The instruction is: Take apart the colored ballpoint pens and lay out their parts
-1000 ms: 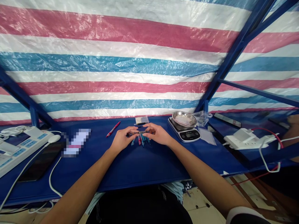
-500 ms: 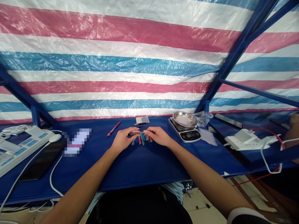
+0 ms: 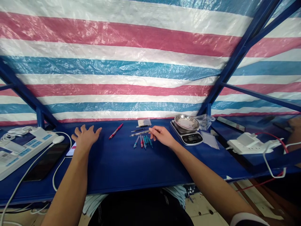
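Note:
My left hand (image 3: 86, 138) is spread open over a phone (image 3: 71, 151) with a lit screen, covering much of it. My right hand (image 3: 159, 135) has its thumb and fingers pinched at the right end of a slim silver pen-like tool (image 3: 139, 133); its exact kind is too small to tell. Just below lie several short blue and pink pen-shaped pieces (image 3: 143, 142), side by side. A thin dark stick (image 3: 138, 130) lies above the silver tool. Behind it rests a small clear bag (image 3: 144, 122) with pale contents.
A red pen (image 3: 116, 131) lies left of centre. To the right stands a digital scale (image 3: 192, 138) with a metal bowl (image 3: 186, 121); clear plastic bags (image 3: 210, 140) lie beside it. A white power strip (image 3: 25, 149), cables and a dark phone (image 3: 45, 161) occupy the left side.
My left hand has let go of the silver tool and moved left over the lit phone, its fingers spreading. My right hand stays near the middle, at the tool's end.

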Tool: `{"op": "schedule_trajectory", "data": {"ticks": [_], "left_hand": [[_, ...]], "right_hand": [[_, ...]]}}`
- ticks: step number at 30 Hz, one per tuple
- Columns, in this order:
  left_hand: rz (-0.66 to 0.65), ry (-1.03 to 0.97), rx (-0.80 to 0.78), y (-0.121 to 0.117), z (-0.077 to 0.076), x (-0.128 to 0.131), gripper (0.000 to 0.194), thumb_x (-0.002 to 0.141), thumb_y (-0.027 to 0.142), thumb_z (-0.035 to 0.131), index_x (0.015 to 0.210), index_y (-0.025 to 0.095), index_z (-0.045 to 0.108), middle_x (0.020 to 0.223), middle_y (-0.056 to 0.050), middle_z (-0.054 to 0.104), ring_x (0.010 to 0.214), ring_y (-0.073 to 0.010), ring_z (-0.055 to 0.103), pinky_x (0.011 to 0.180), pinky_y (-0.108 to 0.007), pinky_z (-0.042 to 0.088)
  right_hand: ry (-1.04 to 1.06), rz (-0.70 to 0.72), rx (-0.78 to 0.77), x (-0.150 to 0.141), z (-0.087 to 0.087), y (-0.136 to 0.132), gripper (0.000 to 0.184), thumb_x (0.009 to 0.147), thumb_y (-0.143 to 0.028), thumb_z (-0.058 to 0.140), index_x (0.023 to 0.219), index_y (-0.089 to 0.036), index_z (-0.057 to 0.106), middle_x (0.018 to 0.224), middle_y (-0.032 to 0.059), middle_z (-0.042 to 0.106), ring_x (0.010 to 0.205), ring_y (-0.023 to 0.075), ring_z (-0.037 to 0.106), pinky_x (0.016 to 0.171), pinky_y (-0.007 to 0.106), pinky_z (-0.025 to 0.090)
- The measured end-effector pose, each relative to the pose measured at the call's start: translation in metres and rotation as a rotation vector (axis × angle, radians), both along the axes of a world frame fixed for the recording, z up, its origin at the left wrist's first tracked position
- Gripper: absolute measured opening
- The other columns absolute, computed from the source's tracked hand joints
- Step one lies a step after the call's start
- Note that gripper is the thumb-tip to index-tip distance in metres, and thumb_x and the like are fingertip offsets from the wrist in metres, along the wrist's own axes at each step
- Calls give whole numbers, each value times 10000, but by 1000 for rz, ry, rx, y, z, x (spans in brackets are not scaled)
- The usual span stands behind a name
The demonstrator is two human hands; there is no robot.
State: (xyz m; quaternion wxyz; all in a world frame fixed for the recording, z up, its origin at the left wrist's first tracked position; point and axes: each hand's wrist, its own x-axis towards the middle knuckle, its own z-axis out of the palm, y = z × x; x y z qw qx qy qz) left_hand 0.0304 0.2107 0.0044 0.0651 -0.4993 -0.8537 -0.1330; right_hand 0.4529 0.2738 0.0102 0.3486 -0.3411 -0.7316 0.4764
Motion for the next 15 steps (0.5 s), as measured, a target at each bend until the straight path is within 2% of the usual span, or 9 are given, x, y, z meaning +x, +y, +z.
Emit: {"op": "schedule_trajectory", "data": {"ticks": [2,4,7,10,12,15], "left_hand": [[38,-55,-46,-6,-3,-8,769,950,765,452,1403,200,711,1653,-286,384,1508,-608,252,1109,-806,265],[22,-62,-52,-15,-4,-13,776,915,804,478,1380,238,736,1665,-254,393,1517,-594,264,1130,-786,274],[14,-28,-31,-35,-5,-24,754,919,809,468,1349,262,758,1683,-209,391,1532,-581,259,1144,-776,284],[2,11,-5,-61,-8,-41,672,910,762,535,1271,254,787,1657,-184,446,1528,-586,272,1133,-788,309],[5,51,27,-79,-9,-51,677,902,719,571,1365,251,725,1629,-180,490,1517,-579,303,1123,-784,339],[18,129,87,-104,-9,-58,779,922,693,530,1563,251,532,1604,-170,529,1533,-544,309,1164,-755,327]], "right_hand": [[5,1,1,0,-1,1,520,1002,-675,594,851,-186,683,770,40,743,607,148,626,602,270,483],[17,-3,3,1,-1,1,513,1005,-668,594,843,-188,675,776,37,742,611,146,626,599,268,476],[27,-11,9,3,0,2,512,1003,-668,594,837,-190,668,780,34,738,607,143,621,593,266,468],[34,-9,7,3,0,3,514,999,-673,595,840,-189,668,775,32,736,602,143,616,591,267,465],[39,-8,4,3,0,2,513,999,-672,594,846,-188,667,775,33,736,601,142,615,588,266,462],[36,-19,1,3,1,2,512,1006,-667,587,852,-186,665,770,34,728,599,140,613,576,264,455]]}}
